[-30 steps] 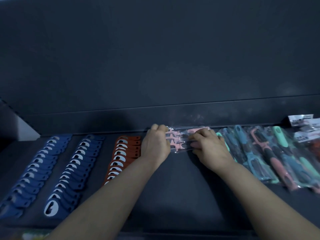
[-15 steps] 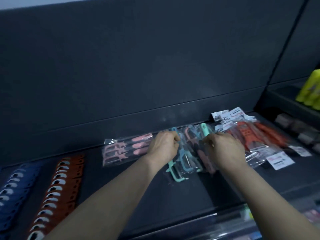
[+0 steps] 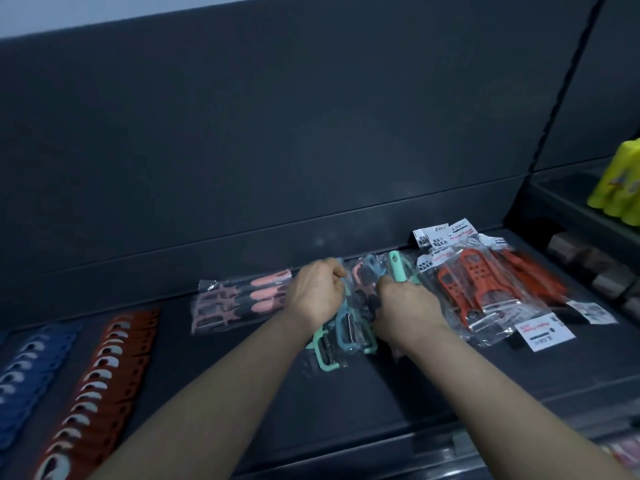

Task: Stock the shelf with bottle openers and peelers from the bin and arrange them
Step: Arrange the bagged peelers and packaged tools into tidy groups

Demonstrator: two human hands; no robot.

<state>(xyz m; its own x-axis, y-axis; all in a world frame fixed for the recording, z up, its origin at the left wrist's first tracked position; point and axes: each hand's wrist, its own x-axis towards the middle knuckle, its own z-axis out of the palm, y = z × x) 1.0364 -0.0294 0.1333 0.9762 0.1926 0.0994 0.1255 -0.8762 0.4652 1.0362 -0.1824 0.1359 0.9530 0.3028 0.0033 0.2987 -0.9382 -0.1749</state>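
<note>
On the dark shelf (image 3: 214, 393) a bunch of bagged peelers (image 3: 349, 323) in teal, blue and pink lies mid-shelf. My left hand (image 3: 317, 289) grips the bunch from its left side, fingers curled over the bags. My right hand (image 3: 405, 301) grips it from the right, just below a teal handle (image 3: 396, 270). A pack of pink peelers (image 3: 239, 301) lies flat to the left, apart from my hands. Rows of red bottle openers (image 3: 100, 379) and blue bottle openers (image 3: 20, 372) run along the left part of the shelf.
Orange bagged peelers (image 3: 485, 289) with white labels lie right of my hands. A yellow bottle (image 3: 620, 181) stands on the neighbouring shelf at far right, with dark boxes (image 3: 588, 265) below it. The shelf's back panel (image 3: 311, 150) rises behind everything.
My hands left the pink pack and moved right onto the teal, blue and pink bunch. In the last half second they drew closer together around it. The view swung right.
</note>
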